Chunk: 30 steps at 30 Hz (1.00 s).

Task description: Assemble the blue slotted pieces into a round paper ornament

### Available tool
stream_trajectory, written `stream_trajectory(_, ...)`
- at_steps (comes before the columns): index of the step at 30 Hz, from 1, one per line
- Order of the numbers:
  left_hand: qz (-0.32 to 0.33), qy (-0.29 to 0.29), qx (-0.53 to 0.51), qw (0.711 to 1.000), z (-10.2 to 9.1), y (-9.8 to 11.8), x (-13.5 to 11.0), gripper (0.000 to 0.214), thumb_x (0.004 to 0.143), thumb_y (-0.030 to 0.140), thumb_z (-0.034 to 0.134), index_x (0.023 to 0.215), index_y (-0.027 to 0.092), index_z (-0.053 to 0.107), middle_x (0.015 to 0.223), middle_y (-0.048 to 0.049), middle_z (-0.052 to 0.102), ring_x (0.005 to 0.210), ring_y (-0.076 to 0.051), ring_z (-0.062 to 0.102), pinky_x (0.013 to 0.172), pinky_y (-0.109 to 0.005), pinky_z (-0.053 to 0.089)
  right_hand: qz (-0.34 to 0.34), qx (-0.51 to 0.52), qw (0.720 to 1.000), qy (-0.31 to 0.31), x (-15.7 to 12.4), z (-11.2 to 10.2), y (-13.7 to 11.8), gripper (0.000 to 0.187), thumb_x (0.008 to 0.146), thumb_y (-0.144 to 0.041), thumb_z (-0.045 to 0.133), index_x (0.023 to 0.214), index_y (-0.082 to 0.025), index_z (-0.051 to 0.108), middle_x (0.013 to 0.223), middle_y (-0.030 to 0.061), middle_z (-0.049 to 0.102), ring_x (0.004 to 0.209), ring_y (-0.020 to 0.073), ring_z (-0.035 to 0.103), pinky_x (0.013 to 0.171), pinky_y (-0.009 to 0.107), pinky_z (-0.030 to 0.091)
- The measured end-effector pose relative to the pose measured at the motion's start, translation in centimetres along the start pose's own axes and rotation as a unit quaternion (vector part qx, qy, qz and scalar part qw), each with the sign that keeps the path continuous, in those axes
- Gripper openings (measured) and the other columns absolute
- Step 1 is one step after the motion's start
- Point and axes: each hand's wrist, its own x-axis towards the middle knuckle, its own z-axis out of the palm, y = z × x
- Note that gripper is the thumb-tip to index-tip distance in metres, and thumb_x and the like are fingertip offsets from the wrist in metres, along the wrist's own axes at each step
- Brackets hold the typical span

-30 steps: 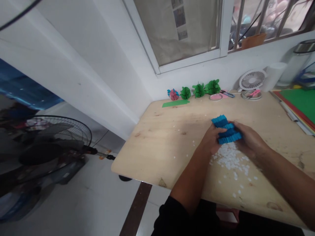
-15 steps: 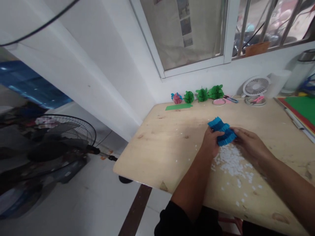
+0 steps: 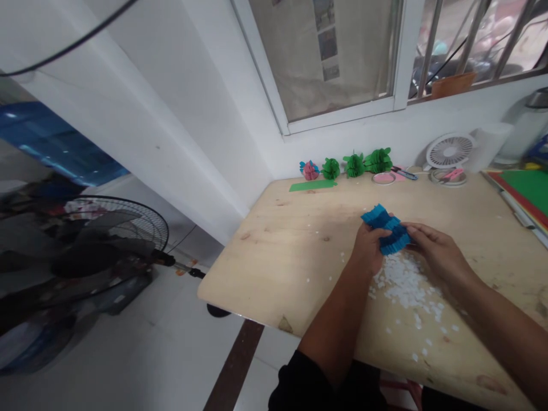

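Observation:
A folded piece of blue paper (image 3: 387, 229), pleated like an accordion, is held above the wooden table. My left hand (image 3: 370, 246) grips its left side, the thumb lying across the front. At the right end, my right hand (image 3: 428, 244) pinches the paper's edge between thumb and fingers. Whether anything small is also in that pinch is hidden. Beneath the hands, a scatter of small white paper bits (image 3: 406, 282) covers part of the tabletop.
Along the wall stand green paper figures (image 3: 354, 165) and a pink and blue one (image 3: 309, 169). A green paper strip (image 3: 313, 185), a small white fan (image 3: 450, 150) and coloured sheets (image 3: 526, 191) lie farther back. A floor fan (image 3: 111, 245) stands left of the table (image 3: 257, 257).
The view has shifted very slightly. My right hand has moved a little at the paper's right edge; the left hand keeps its grip.

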Motion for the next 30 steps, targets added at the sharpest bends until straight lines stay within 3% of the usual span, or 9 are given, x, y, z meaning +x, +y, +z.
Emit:
stream_trajectory(9,-0.014,-0.015,-0.004,1.000,-0.08,0.14,-0.12,0.038,0.054,0.008,0.065,0.090,0.019,0.067,0.096,-0.0043,0.073,0.102,-0.024,0.066,0.094,-0.040,0.047,-0.033,-0.020,0.999,0.025,-0.12,0.04,0.02,0.039,0.067,-0.056,0.076,0.091,-0.026,0.076,0.092,0.0026,0.077,0.083,0.0231,0.070,0.084,0.043,0.058)
stream_trajectory(17,-0.028,-0.019,-0.015,0.999,-0.26,0.19,-0.01,0.034,0.056,0.009,0.065,0.089,0.018,0.066,0.101,-0.0072,0.075,0.111,-0.030,0.066,0.099,-0.045,0.048,-0.120,-0.107,0.985,0.056,-0.33,-0.03,0.09,0.028,0.075,-0.047,0.068,0.092,-0.026,0.075,0.100,0.0033,0.077,0.098,0.0268,0.069,0.097,0.046,0.051)
stream_trajectory(23,-0.024,-0.028,-0.001,0.999,-0.53,0.01,0.12,0.034,0.056,0.011,0.066,0.089,0.018,0.066,0.105,-0.0076,0.075,0.110,-0.029,0.067,0.096,-0.043,0.050,-0.152,-0.212,0.963,0.068,-0.76,-0.16,0.03,0.034,0.081,-0.047,0.061,0.104,-0.025,0.074,0.107,0.0063,0.076,0.095,0.0268,0.069,0.090,0.044,0.052)
stream_trajectory(30,-0.036,-0.035,-0.004,0.999,-0.75,-0.27,0.58,0.032,0.052,0.012,0.067,0.084,0.017,0.066,0.093,-0.0066,0.075,0.105,-0.030,0.068,0.090,-0.040,0.053,-0.190,-0.253,0.944,0.096,-0.93,-0.21,-0.18,0.038,0.080,-0.047,0.062,0.107,-0.024,0.073,0.106,0.0077,0.076,0.089,0.0254,0.068,0.086,0.043,0.053)
